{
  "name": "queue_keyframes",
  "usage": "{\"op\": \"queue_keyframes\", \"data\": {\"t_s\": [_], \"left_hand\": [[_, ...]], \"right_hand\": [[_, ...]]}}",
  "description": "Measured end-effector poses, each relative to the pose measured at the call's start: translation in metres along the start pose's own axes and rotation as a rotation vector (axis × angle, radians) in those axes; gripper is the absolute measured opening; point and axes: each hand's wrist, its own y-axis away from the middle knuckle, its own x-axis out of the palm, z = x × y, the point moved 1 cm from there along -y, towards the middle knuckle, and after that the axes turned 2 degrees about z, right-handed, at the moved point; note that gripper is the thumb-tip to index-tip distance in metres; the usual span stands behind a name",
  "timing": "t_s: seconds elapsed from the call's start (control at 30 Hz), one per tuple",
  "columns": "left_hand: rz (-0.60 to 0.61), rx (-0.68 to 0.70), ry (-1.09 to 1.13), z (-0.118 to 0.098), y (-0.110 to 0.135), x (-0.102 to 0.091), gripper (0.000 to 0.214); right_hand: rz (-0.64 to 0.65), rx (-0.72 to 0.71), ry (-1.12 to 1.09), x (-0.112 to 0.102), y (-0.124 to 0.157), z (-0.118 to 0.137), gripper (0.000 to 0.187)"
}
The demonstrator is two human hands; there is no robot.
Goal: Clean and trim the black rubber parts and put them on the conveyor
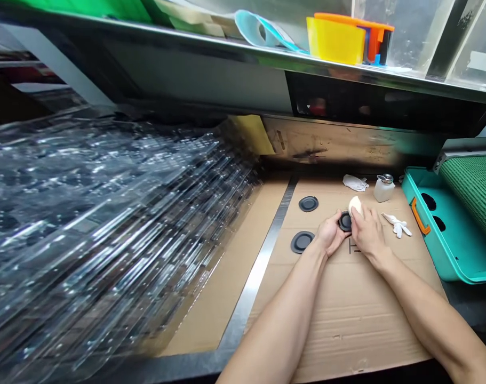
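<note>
My left hand is closed on a round black disc with a raised rim, held just above the cardboard. Pinched in my right hand is a wad of white cloth, pressed against or close over the disc's upper edge. Part of the disc is hidden behind my right fingers. To the left, two similar discs lie flat on the cardboard: a farther black disc and a nearer black disc, the latter partly covered by my left wrist.
Stacked clear plastic trays fill the left. On the right, a teal bin holds black discs beside a green conveyor belt. A pump bottle, crumpled white cloth and white glove-like item lie behind. A metal strip crosses the cardboard.
</note>
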Motion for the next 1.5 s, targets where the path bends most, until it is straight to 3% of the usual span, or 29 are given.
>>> {"op": "queue_keyframes", "data": {"t_s": [0.13, 0.3, 0.5, 0.67, 0.77, 0.87, 1.07, 1.23, 1.5], "left_hand": [[0.023, -0.017, 0.025, 0.001, 0.001, -0.001, 0.037], [-0.001, -0.009, 0.001, 0.001, -0.002, -0.003, 0.034], [0.033, -0.078, 0.128, -0.009, -0.002, -0.008, 0.038], [0.082, -0.075, 0.187, -0.013, 0.004, -0.006, 0.031], [0.122, -0.076, 0.145, -0.012, 0.006, -0.002, 0.029], [0.085, -0.028, 0.142, -0.012, 0.005, -0.002, 0.036], [0.032, 0.037, 0.163, -0.012, 0.000, -0.004, 0.049], [0.033, 0.063, 0.085, -0.005, 0.001, 0.003, 0.048], [0.085, 0.009, 0.066, 0.008, 0.002, 0.011, 0.048]], "right_hand": [[-0.018, -0.094, -0.004, 0.002, -0.001, 0.001, 0.047], [-0.056, 0.108, -0.073, -0.001, -0.016, -0.032, 0.038], [0.030, 0.129, -0.054, -0.002, -0.010, -0.056, 0.039], [0.081, 0.202, -0.132, -0.005, -0.009, -0.056, 0.060], [0.135, 0.150, -0.165, -0.007, -0.010, -0.053, 0.050], [0.132, 0.146, -0.176, -0.009, -0.010, -0.052, 0.044], [0.030, 0.202, -0.366, -0.022, -0.010, -0.046, 0.054], [0.052, 0.140, -0.489, -0.031, -0.006, -0.035, 0.042], [0.028, 0.093, -0.748, -0.011, -0.009, -0.034, 0.036]]}}
